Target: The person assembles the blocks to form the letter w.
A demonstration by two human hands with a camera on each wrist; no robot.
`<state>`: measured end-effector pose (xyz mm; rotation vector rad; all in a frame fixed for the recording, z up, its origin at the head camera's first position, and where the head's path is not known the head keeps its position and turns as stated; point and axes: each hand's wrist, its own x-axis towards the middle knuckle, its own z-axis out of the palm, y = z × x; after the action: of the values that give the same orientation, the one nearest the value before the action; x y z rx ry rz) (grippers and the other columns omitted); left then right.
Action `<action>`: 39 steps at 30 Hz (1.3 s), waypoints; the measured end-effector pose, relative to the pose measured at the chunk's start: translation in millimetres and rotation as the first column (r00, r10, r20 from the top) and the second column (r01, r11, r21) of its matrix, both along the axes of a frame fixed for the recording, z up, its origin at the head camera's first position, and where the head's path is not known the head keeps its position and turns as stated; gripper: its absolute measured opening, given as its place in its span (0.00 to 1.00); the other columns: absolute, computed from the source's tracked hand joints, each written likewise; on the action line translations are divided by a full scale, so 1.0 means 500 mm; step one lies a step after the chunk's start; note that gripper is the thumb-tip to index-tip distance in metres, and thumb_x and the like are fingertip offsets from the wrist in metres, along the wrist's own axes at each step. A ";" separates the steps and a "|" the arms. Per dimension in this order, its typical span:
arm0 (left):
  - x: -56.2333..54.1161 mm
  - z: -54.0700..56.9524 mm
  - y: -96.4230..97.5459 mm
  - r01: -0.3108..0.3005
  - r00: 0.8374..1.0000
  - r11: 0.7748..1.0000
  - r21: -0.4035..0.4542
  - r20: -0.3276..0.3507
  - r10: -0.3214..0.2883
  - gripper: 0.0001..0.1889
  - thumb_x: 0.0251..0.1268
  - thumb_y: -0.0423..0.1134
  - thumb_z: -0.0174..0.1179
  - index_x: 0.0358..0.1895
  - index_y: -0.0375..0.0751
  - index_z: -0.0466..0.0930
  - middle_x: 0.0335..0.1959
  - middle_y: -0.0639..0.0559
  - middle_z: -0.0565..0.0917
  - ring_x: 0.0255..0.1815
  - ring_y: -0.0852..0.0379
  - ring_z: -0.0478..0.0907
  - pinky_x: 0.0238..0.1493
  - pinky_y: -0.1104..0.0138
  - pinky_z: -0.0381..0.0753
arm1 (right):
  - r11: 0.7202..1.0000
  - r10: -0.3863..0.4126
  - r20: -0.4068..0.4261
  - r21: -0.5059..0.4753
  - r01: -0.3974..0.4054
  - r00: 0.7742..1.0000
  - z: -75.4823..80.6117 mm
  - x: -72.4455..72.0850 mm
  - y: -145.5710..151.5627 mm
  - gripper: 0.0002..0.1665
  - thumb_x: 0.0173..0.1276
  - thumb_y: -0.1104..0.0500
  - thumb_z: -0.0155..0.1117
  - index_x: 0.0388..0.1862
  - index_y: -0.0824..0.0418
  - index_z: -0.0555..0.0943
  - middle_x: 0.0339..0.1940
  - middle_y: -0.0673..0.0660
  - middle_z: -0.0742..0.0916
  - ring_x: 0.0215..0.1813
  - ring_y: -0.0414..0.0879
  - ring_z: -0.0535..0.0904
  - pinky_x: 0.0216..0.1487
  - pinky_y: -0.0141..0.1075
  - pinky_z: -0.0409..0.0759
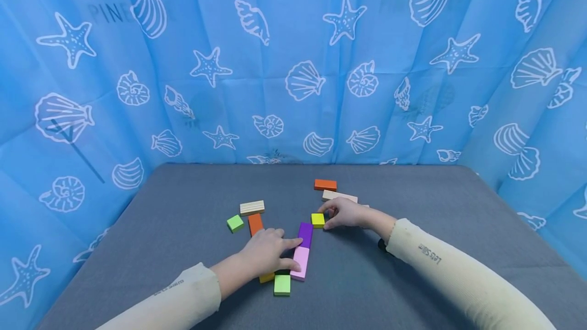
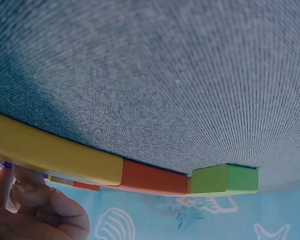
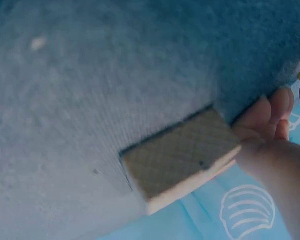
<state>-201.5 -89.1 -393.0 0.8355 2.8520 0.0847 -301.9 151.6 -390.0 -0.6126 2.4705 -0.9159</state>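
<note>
My left hand (image 1: 265, 251) reaches over the wooden blocks, its index fingertip touching a purple block (image 1: 305, 231) and its thumb resting on a pink block (image 1: 300, 261). Those two lie end to end. My right hand (image 1: 347, 213) pinches a small yellow block (image 1: 318, 220) between thumb and index finger, at the purple block's far end. Partly under the left hand are an orange block (image 1: 255, 223), a dark block (image 1: 282, 272) and a golden-yellow block (image 2: 55, 150). A light green block (image 1: 282, 285) lies at the near end, beside the dark one.
Left of the orange block are another light green block (image 1: 235, 223) and a striped wood block (image 1: 252, 208). Beyond the right hand lie an orange-red block (image 1: 325, 185) and a plain wood block (image 1: 339, 196). A blue shell-print curtain (image 1: 293, 65) hangs behind the grey table (image 1: 183, 218).
</note>
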 end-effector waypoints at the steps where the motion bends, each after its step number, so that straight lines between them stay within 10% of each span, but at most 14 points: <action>1: 0.000 0.000 0.000 -0.001 1.000 1.000 0.002 0.001 0.001 0.35 0.56 0.68 0.60 0.67 0.63 0.72 0.43 0.49 0.80 0.38 0.55 0.72 0.44 0.59 0.73 | 1.000 0.002 -0.001 0.006 -0.002 1.000 0.002 -0.001 0.001 0.25 0.61 0.62 0.72 0.58 0.62 0.80 0.35 0.55 0.77 0.38 0.48 0.72 0.37 0.37 0.72; 15: 0.001 -0.004 -0.002 -0.006 1.000 1.000 -0.007 -0.011 0.006 0.34 0.56 0.68 0.59 0.67 0.64 0.72 0.41 0.49 0.79 0.36 0.56 0.71 0.40 0.62 0.72 | 0.990 -0.131 -0.209 0.020 0.139 0.969 0.030 -0.039 0.081 0.21 0.66 0.60 0.67 0.54 0.70 0.80 0.40 0.61 0.80 0.41 0.53 0.73 0.40 0.43 0.73; 22: 0.001 -0.004 -0.003 -0.006 1.000 1.000 -0.011 -0.011 0.006 0.34 0.56 0.68 0.59 0.68 0.64 0.72 0.40 0.50 0.79 0.36 0.56 0.71 0.40 0.62 0.72 | 0.979 -0.143 -0.233 0.113 0.172 0.962 0.009 -0.051 0.104 0.26 0.66 0.56 0.67 0.57 0.72 0.78 0.54 0.72 0.78 0.57 0.65 0.74 0.55 0.55 0.73; 39: 0.002 -0.003 0.000 -0.016 1.000 1.000 -0.014 -0.001 0.016 0.35 0.56 0.68 0.59 0.69 0.64 0.71 0.42 0.49 0.79 0.37 0.56 0.71 0.41 0.62 0.72 | 0.977 -0.138 -0.236 0.125 0.170 0.962 -0.001 -0.055 0.117 0.31 0.65 0.54 0.69 0.57 0.76 0.76 0.54 0.72 0.79 0.55 0.64 0.75 0.54 0.54 0.73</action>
<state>-200.3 -88.9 -394.5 0.8100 2.8572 0.0668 -329.5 210.1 -390.6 -0.5043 2.7937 -0.7495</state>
